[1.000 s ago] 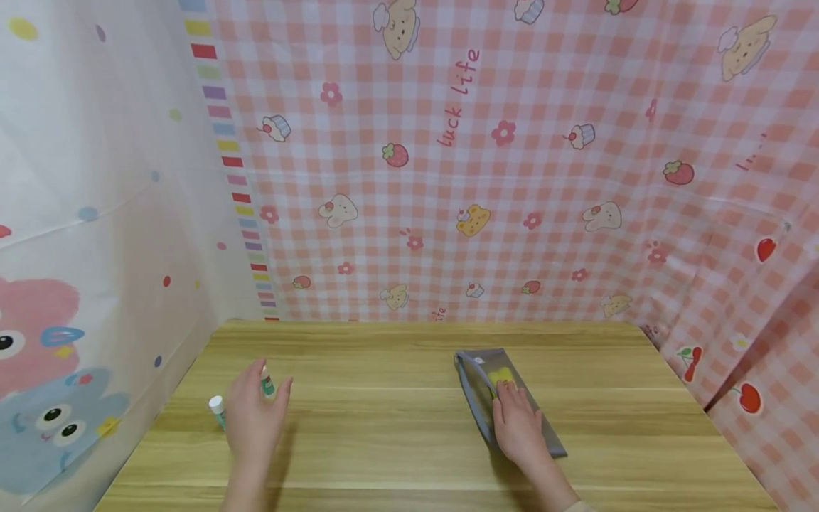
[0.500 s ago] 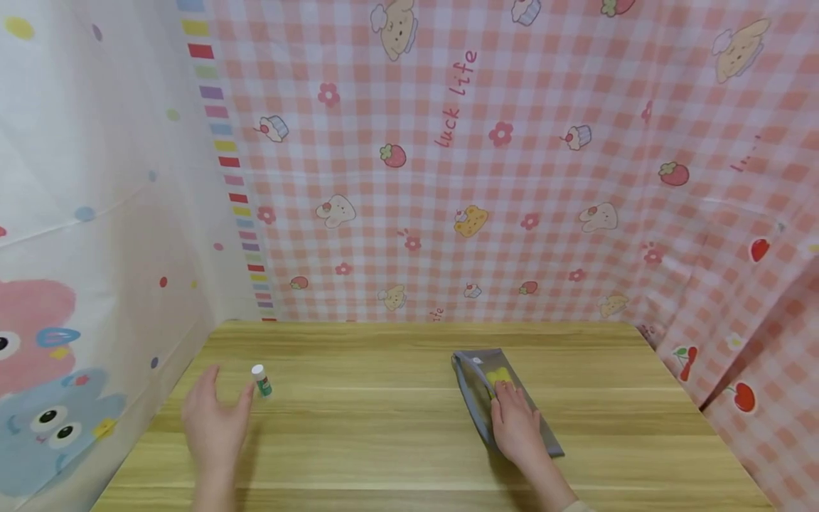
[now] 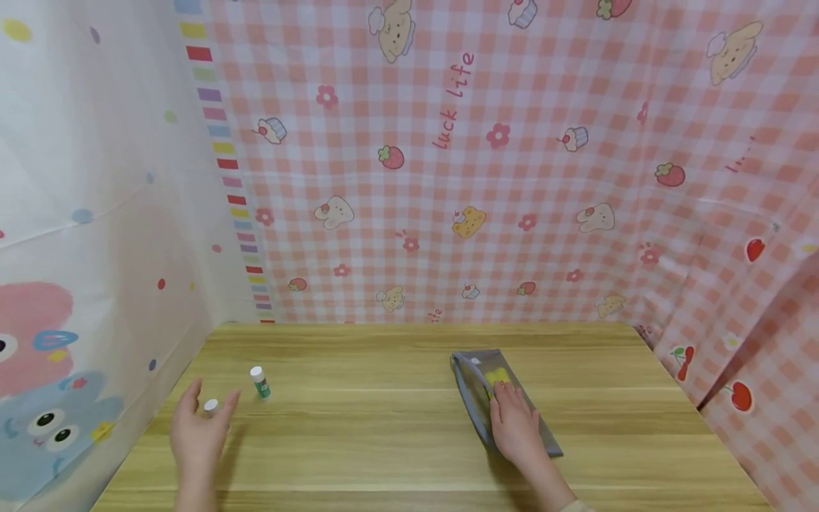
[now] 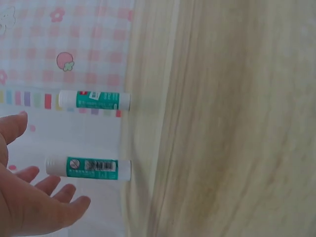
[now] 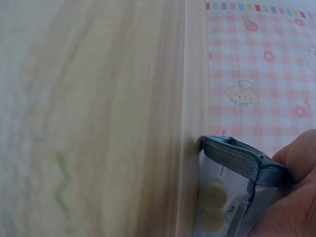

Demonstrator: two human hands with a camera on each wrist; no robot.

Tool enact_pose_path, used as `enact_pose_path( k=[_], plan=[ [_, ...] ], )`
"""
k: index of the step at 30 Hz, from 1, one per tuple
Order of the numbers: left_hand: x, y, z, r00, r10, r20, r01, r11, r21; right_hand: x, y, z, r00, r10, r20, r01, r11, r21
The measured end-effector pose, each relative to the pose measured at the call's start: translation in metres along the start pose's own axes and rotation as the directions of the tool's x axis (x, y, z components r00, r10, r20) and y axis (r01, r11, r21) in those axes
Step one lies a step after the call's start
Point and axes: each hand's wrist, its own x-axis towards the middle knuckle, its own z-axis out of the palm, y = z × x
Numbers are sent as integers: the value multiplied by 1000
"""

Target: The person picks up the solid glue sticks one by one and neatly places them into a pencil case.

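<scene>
Two glue sticks with white caps and green labels stand upright at the table's left. The farther glue stick [image 3: 259, 382] is apart from the hands. My left hand [image 3: 200, 434] is spread around the nearer glue stick [image 4: 91, 168], thumb and fingers apart; no grip on it shows. In the head view only that stick's white cap appears between thumb and fingers. At right, my right hand [image 3: 517, 427] holds the edge of a grey mesh zip pouch [image 5: 232, 160], its mouth partly open. Yellow round things [image 5: 215, 200] show through the mesh. The right thumb is hidden in the head view.
The wood-grain table [image 3: 371, 441] runs between the two hands. A pink checked cloth [image 3: 409, 178] hangs along the back and right side. A white printed cloth [image 3: 115, 249] hangs at the left, close to the glue sticks.
My left hand has moved left and toward me, away from the farther glue stick to the nearer one, which now shows between its fingers. The right hand and pouch stay nearly still.
</scene>
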Motion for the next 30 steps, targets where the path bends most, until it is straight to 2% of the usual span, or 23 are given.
enact_pose_path(
  k=[5, 13, 24, 30],
  plan=[
    [4, -8, -3, 997, -72, 39, 74, 996, -56, 1, 1, 1, 1000, 2, 0, -2, 1000, -1],
    [7, -15, -3, 994, -83, 70, 86, 996, -36, 1, 1, 2, 1000, 8, 0, -8, 1000, -6],
    [8, -20, -1, 996, -82, 33, 83, 996, -35, 0, 1, 1, 1000, 13, 1, -13, 1000, 8],
    [10, -25, 0, 996, -88, 0, 88, 996, 5, 0, 1, 1, 1000, 11, 0, -11, 1000, 12]
  ],
)
